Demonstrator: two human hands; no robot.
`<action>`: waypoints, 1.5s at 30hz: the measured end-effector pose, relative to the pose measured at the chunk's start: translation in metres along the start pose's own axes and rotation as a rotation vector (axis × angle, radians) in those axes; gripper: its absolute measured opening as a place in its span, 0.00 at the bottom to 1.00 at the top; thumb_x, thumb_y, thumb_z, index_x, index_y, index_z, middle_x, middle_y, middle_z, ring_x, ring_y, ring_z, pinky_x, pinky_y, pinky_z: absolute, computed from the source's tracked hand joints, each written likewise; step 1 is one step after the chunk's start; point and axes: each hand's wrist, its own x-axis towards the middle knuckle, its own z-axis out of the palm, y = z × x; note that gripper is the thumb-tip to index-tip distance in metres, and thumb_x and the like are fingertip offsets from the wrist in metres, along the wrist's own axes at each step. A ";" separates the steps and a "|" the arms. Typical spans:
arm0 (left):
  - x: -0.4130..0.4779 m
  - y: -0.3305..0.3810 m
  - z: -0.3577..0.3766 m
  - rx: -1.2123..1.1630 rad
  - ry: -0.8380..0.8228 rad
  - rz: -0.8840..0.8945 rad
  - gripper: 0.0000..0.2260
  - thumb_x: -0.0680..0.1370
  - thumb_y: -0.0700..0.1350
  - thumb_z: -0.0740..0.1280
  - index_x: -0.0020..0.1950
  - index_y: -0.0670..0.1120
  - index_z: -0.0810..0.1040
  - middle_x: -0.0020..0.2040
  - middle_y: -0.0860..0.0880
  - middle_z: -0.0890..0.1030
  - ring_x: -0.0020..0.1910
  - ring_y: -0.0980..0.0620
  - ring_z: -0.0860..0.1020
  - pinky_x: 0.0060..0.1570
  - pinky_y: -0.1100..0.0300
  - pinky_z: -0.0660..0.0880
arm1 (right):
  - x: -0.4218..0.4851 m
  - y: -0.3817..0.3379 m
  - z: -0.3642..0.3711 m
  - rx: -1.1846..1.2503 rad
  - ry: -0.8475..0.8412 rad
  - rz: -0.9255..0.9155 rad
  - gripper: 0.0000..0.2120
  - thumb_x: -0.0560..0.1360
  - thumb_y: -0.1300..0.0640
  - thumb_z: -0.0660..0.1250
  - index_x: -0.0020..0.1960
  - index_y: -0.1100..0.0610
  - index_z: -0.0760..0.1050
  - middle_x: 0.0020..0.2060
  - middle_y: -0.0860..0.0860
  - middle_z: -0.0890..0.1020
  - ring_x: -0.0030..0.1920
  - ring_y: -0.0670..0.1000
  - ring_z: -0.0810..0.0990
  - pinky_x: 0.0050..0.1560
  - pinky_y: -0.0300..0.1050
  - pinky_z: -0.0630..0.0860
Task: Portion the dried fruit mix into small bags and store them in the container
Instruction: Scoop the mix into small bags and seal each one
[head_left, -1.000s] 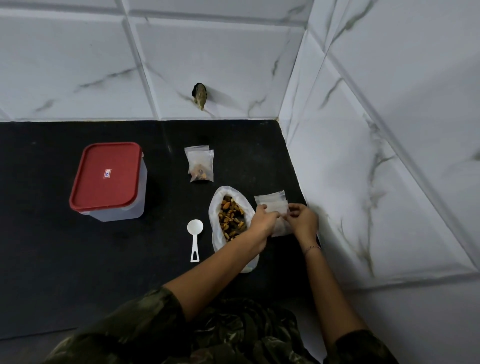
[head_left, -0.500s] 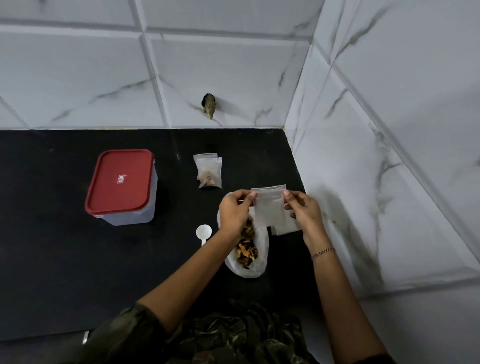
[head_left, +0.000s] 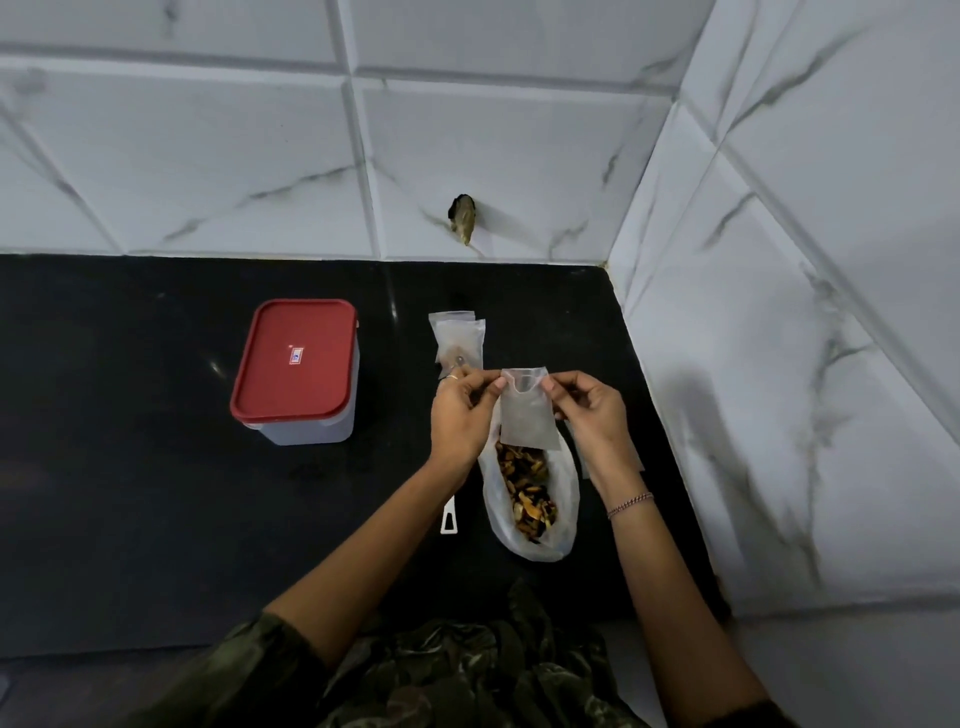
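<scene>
- You have one container: a rectangular, round-cornered tub of translucent white plastic, closed by one glossy red lid.
- One small sticker sits mid-lid. Its writing is too small to read.
- One small bag hangs in the air to the right of the container. It is thin, clear, rectangular and empty, with its mouth upward.
- Your left hand pinches that bag's top left corner between thumb and forefinger. Your right hand pinches its top right edge the same way, and the other fingers are loosely curled.
- One big bag of dried fruit mix lies on the counter, right of the container and nearer you, directly under the small bag. It is soft clear plastic with an open mouth, holding brown, orange and dark pieces.
- Two filled small bags lie overlapping, right of the container and beyond your hands, each with brown bits at the bottom.
- One white plastic scoop lies between the container and the big bag. Only its slotted handle shows.
- More clear bags lie under your right hand. I cannot tell how many.
- You wear one ring and one thin bracelet.
- The counter is polished black, and the walls are white veined tile.
</scene>
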 end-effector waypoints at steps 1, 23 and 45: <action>0.001 0.001 -0.004 0.050 0.022 0.013 0.09 0.79 0.44 0.65 0.56 0.47 0.81 0.47 0.56 0.75 0.49 0.58 0.76 0.50 0.62 0.76 | -0.001 -0.001 0.004 -0.024 0.004 -0.024 0.02 0.74 0.58 0.70 0.45 0.52 0.80 0.42 0.48 0.83 0.44 0.44 0.81 0.44 0.35 0.78; 0.017 0.006 -0.046 0.339 0.043 0.303 0.18 0.74 0.37 0.72 0.62 0.45 0.78 0.43 0.54 0.77 0.39 0.62 0.76 0.42 0.77 0.72 | -0.006 -0.027 0.059 -0.591 -0.172 -0.307 0.09 0.75 0.58 0.68 0.54 0.57 0.78 0.53 0.50 0.75 0.51 0.45 0.78 0.53 0.39 0.77; 0.022 -0.002 -0.077 0.353 -0.044 0.315 0.12 0.72 0.34 0.69 0.54 0.44 0.81 0.44 0.51 0.76 0.37 0.62 0.74 0.39 0.75 0.71 | -0.015 -0.032 0.073 -0.922 -0.493 -0.345 0.13 0.78 0.54 0.61 0.60 0.55 0.75 0.63 0.51 0.70 0.62 0.51 0.67 0.58 0.44 0.70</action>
